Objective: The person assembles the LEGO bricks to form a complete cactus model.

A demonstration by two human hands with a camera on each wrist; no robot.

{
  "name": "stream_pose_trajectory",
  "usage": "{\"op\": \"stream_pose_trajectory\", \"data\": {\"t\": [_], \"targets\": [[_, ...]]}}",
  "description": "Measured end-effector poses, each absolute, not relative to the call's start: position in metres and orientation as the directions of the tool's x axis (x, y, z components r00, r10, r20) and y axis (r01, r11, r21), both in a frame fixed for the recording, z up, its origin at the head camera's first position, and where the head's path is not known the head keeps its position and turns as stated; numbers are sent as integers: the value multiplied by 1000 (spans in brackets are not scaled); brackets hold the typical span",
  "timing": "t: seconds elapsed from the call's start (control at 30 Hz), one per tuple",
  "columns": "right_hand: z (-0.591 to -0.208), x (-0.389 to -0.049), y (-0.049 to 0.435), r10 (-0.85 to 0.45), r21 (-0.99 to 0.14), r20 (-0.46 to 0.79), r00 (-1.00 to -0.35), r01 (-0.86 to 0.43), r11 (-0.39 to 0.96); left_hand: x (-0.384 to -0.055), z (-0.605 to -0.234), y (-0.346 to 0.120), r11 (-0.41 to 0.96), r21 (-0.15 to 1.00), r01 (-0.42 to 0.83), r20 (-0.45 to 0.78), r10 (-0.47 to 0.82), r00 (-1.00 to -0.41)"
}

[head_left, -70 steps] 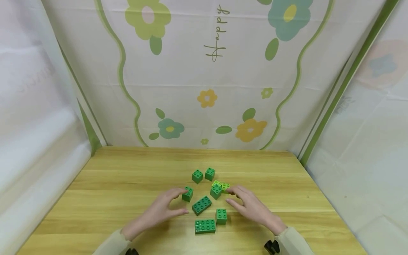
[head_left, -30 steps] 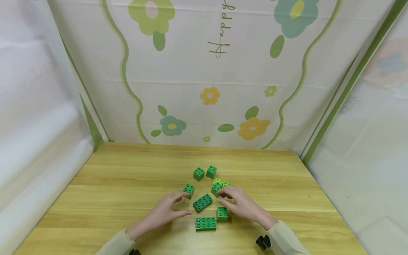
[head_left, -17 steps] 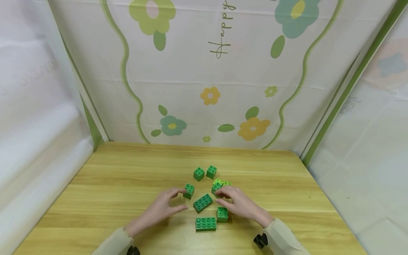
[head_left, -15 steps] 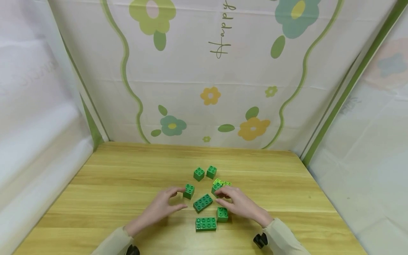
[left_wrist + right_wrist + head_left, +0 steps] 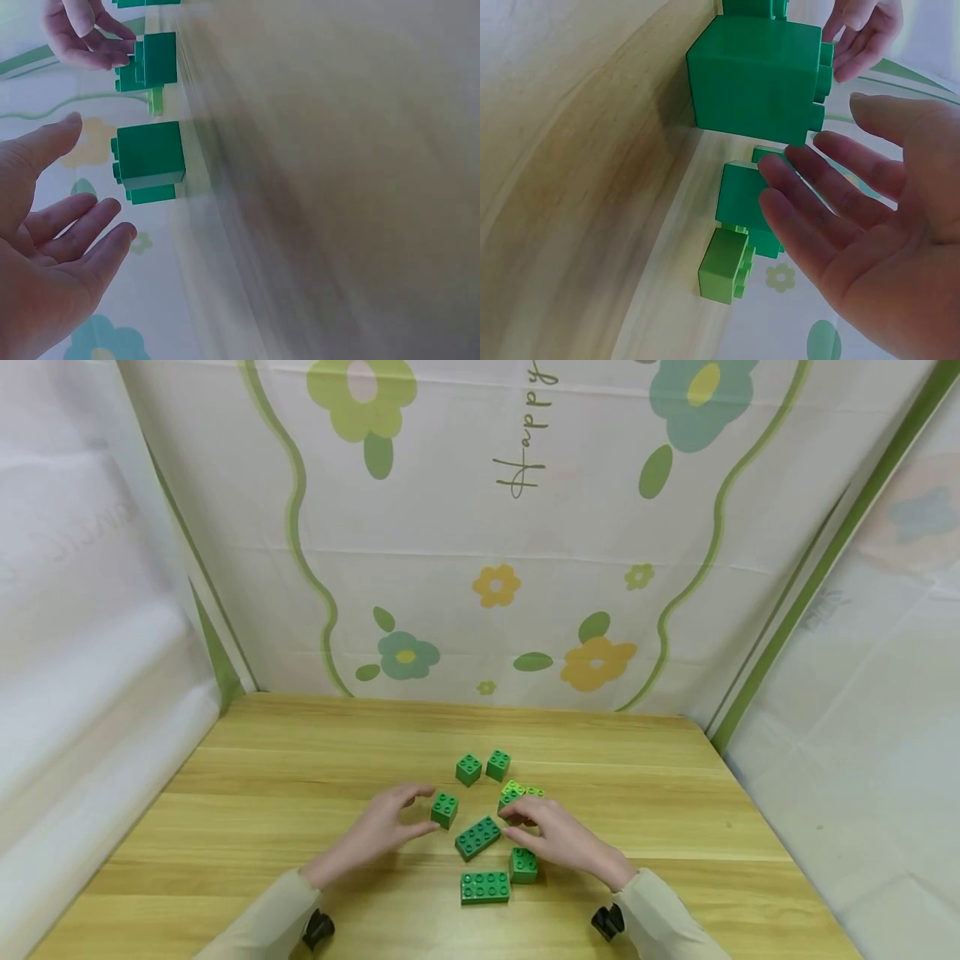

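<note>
Beside a square green toy brick (image 5: 444, 810), my left hand (image 5: 382, 827) hovers with thumb and fingers apart, holding nothing. The left wrist view shows a gap between that hand's fingers and the nearest green brick (image 5: 150, 151). My right hand (image 5: 558, 835) hangs with loosely bent fingers over another square green brick (image 5: 510, 798), partly hiding it. In the right wrist view, nothing lies in the right palm (image 5: 885, 255). Between the hands lies a long dark green brick (image 5: 477, 837). Closer to me are a long green brick (image 5: 484, 887) and a square one (image 5: 522, 865).
Two square green bricks, left (image 5: 468, 769) and right (image 5: 498, 764), stand farther back. Two lime bricks, one fuller in view (image 5: 514, 787) and one partly covered (image 5: 535, 792), sit behind my right hand. White flowered cloth (image 5: 442, 527) walls the wooden table (image 5: 300, 752) at back and sides.
The right hand has shifted left, from beside the lime bricks to over the square green brick. My left hand has drawn slightly back from its brick and risen a little. The bricks have stayed put.
</note>
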State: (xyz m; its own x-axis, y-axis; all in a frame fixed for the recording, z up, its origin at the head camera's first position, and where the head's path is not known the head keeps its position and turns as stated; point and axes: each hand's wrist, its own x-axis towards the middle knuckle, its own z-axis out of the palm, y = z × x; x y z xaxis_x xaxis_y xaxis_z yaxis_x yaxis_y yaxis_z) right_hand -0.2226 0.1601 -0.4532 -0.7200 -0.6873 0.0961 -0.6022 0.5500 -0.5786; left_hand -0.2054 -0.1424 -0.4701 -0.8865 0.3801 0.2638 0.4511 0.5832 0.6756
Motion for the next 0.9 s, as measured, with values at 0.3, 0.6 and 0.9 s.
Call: {"op": "stream_pose_trajectory", "data": {"t": [0.3, 0.6, 0.9], "targets": [[-452, -224, 158, -699, -561, 75, -711, -610, 560, -221, -473, -142, 590, 634, 499, 276, 431, -859], [-454, -225, 159, -704, -553, 82, -706, -620, 557, -226, -475, -142, 583, 640, 500, 239, 467, -851], [-454, -222, 162, -693, -563, 88, -715, -610, 558, -228, -478, -141, 584, 652, 483, 210, 473, -856]]}}
